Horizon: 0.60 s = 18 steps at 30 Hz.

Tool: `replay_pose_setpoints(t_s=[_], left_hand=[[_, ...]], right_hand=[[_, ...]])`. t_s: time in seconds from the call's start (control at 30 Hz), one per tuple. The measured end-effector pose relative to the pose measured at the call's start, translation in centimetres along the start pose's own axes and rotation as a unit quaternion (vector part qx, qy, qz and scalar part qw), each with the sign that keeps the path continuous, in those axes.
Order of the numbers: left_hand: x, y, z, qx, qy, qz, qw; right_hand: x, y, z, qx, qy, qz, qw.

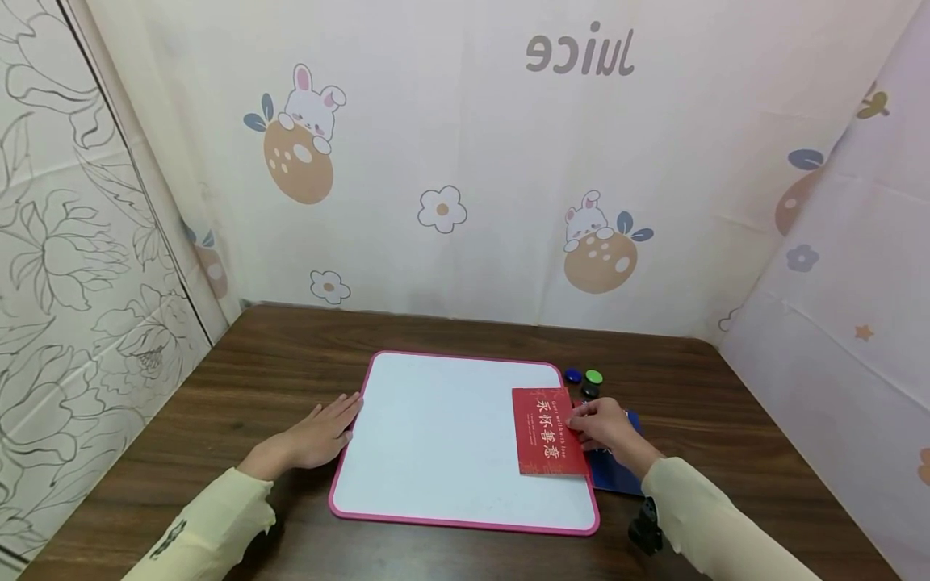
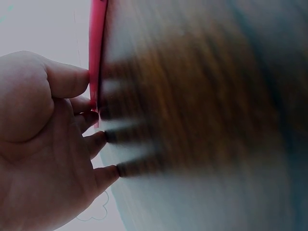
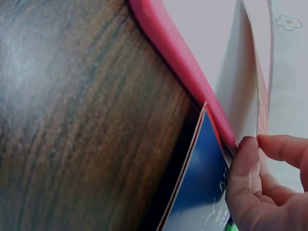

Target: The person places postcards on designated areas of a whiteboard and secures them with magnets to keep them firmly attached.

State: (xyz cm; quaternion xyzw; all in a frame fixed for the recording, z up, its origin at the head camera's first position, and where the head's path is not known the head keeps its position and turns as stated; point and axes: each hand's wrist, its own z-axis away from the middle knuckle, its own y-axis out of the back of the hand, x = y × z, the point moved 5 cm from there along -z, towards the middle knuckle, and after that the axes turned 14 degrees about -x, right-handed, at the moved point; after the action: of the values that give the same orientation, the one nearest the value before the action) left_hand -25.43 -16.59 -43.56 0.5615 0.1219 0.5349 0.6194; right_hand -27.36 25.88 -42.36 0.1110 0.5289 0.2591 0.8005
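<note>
A whiteboard (image 1: 436,452) with a pink frame lies on the table. My left hand (image 1: 318,436) rests at its left edge, fingers fairly straight; in the left wrist view the thumb and fingertips meet the pink rim (image 2: 96,48). A red card (image 1: 538,444) with Chinese lettering sits over the board's right side. Between thumb and fingers, my right hand (image 1: 606,426) pinches the card's right edge. In the right wrist view the card (image 3: 262,106) stands slightly raised from the board. Under the right hand lies a blue card or booklet (image 1: 616,478), partly hidden, beside the board's rim.
Beyond the right hand are small round pieces: a blue one (image 1: 572,376), a green one (image 1: 593,377) and a black one (image 1: 590,390). The dark wooden table (image 1: 291,355) ends at a patterned curtain (image 1: 392,145) behind. A black item (image 1: 645,528) is by the right wrist.
</note>
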Motion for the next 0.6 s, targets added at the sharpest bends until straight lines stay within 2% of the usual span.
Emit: replay_pose_setpoints(t_s=[0.37, 0.6], left_hand=[[0.07, 0.04, 0.05, -0.002, 0.000, 0.004, 1.0000], [0.16, 0.05, 0.09, -0.002, 0.001, 0.004, 1.0000]], right_hand=[[-0.33, -0.12, 0.11, 0.026, 0.004, 0.065, 0.998], [-0.52, -0.34, 0.10, 0.029, 0.010, 0.080, 0.996]])
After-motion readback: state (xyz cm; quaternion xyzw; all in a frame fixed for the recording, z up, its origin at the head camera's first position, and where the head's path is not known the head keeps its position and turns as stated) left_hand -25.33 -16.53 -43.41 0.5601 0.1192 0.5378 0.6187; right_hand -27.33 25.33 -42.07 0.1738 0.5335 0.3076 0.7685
